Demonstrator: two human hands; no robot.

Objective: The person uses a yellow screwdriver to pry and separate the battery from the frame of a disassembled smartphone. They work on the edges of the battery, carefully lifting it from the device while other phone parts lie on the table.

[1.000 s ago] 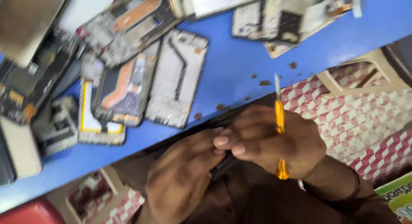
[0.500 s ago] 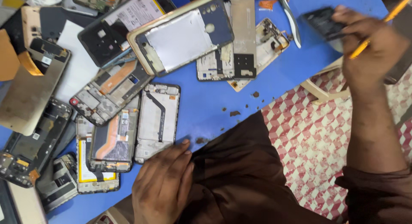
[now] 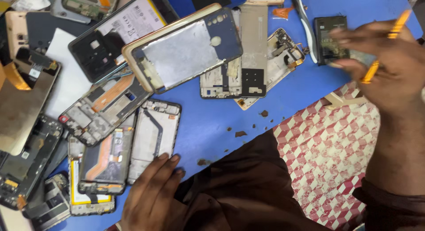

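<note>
While the right hand (image 3: 385, 67) reaches over the far right corner of the blue table (image 3: 208, 120), it pinches a slim orange tool (image 3: 383, 49) between thumb and fingers, and its fingertips close on the edge of a flat black battery (image 3: 330, 38); motion blur hides whether the battery is lifted or lies on the table. That battery looks light and thin, a soft-walled rectangle with a smooth, slightly slippery wrap; it would likely dent or puncture if bent, so the long side edges seem the safest place to take hold, with the tool's tip kept off its face. The left hand (image 3: 152, 195) rests at the near edge of the table, fingers loosely spread and holding nothing, its fingertips touching the bottom of a pale phone frame (image 3: 155, 133) with a black rim. Beside that frame lie more stripped phone bodies, stiff plastic and metal shells with orange flex ribbons and bare circuit boards; a larger frame with a gold rim (image 3: 186, 47) and a dull grey metal plate lies tilted on top of the pile, overlapping its neighbours. Small brown crumbs (image 3: 241, 133) of old glue or debris dot the bare blue surface; a red-and-white patterned cloth (image 3: 327, 160) shows below the table edge, next to a dark brown sleeve (image 3: 239, 186).
</note>
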